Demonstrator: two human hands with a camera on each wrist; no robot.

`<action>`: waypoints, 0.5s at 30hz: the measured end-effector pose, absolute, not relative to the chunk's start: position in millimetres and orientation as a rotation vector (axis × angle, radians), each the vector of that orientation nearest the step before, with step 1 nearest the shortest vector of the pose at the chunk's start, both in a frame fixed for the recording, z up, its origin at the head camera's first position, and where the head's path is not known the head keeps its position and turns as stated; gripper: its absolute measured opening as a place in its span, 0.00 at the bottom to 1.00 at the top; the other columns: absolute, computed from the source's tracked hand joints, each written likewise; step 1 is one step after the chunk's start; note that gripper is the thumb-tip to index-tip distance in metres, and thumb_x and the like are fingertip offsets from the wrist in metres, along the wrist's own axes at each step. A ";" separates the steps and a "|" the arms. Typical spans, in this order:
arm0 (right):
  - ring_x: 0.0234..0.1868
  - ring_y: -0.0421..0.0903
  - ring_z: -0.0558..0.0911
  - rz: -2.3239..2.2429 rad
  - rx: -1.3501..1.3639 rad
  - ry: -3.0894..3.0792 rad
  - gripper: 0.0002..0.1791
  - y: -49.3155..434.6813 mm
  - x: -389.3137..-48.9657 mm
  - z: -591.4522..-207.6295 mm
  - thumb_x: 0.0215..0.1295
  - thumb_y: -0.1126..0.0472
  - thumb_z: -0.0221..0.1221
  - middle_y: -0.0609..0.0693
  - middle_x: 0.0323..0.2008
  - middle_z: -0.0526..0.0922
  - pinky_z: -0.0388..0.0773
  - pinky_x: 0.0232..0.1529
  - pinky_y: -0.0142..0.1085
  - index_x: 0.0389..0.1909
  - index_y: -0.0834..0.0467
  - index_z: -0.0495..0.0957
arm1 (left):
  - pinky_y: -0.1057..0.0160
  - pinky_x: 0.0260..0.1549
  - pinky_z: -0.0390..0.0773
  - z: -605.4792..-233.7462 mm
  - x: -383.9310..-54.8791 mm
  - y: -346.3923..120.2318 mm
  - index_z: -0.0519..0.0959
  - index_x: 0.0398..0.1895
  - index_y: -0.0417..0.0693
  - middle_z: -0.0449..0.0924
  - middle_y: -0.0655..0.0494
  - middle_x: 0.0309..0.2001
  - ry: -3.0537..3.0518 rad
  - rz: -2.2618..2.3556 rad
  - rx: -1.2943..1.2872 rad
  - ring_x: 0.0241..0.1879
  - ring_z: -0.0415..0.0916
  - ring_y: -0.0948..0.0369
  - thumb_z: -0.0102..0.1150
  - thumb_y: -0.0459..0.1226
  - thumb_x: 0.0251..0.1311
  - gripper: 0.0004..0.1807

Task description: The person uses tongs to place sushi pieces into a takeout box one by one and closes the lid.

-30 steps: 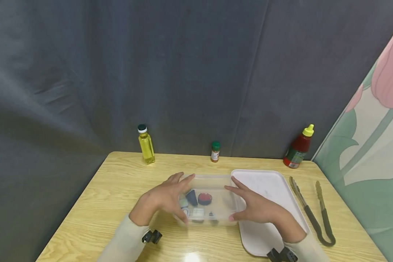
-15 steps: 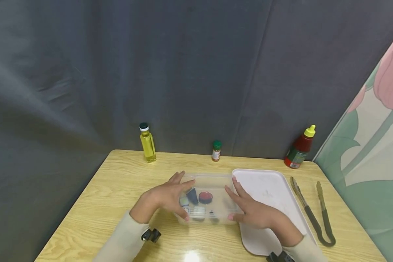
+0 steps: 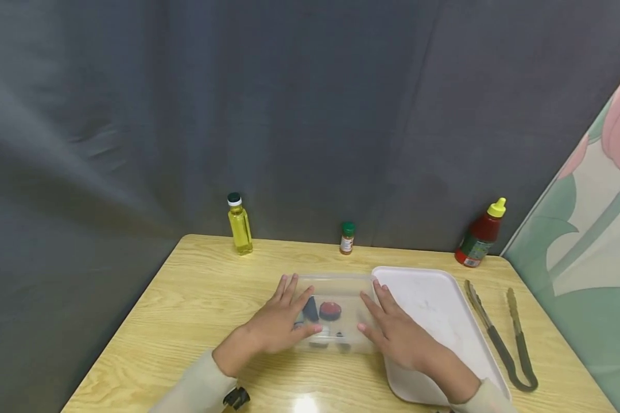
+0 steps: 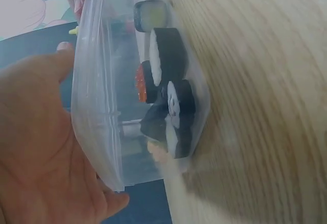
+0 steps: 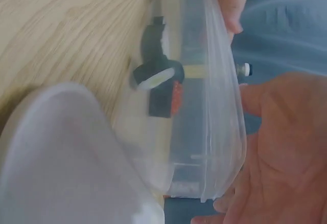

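A clear lidded plastic container stands on the table with several sushi pieces inside, among them a round one with a red top. In the left wrist view, rolls wrapped in dark seaweed show through its wall. My left hand lies over the left end of the lid, fingers spread and straight. Over the right end, my right hand rests likewise, its fingers spread. Both palms face the lid in the wrist views, with fingertips along its edges.
To the right lies a white tray, its edge close to the container. Tongs lie beyond it. Along the back stand an oil bottle, a green-capped spice jar and a red sauce bottle with a yellow cap.
Both hands have flattened over the container lid, fingers now straighter where they were arched around its ends. The whole scene has shifted slightly right in the head view. The container stays beside the tray.
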State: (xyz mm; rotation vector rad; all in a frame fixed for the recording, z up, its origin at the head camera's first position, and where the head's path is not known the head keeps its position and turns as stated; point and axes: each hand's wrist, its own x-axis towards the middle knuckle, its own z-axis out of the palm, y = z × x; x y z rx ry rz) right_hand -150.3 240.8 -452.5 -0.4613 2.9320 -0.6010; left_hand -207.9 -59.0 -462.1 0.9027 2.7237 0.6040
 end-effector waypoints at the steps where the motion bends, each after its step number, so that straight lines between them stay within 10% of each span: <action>1: 0.86 0.67 0.37 -0.597 -0.448 2.936 0.42 240.8 -149.0 -453.3 0.84 0.36 0.43 0.61 0.87 0.33 0.50 0.80 0.68 0.86 0.55 0.49 | 0.33 0.81 0.50 -462.9 -208.1 -57.8 0.48 0.88 0.55 0.29 0.39 0.87 2.723 0.603 0.910 0.86 0.24 0.37 0.43 0.71 0.73 0.50; 10: 0.84 0.72 0.48 -0.492 -0.465 3.019 0.43 232.3 -152.7 -446.8 0.83 0.38 0.46 0.70 0.85 0.43 0.55 0.79 0.67 0.84 0.63 0.54 | 0.35 0.82 0.46 -461.0 -211.7 -55.0 0.51 0.87 0.57 0.33 0.41 0.88 2.763 0.617 0.869 0.86 0.27 0.38 0.48 0.70 0.71 0.50; 15: 0.80 0.75 0.58 -0.563 -0.313 3.067 0.50 226.7 -164.2 -447.3 0.79 0.31 0.47 0.74 0.82 0.46 0.67 0.73 0.66 0.83 0.66 0.53 | 0.31 0.76 0.60 -468.2 -212.9 -52.3 0.46 0.88 0.55 0.26 0.40 0.87 2.756 0.803 0.800 0.86 0.30 0.35 0.50 0.68 0.72 0.52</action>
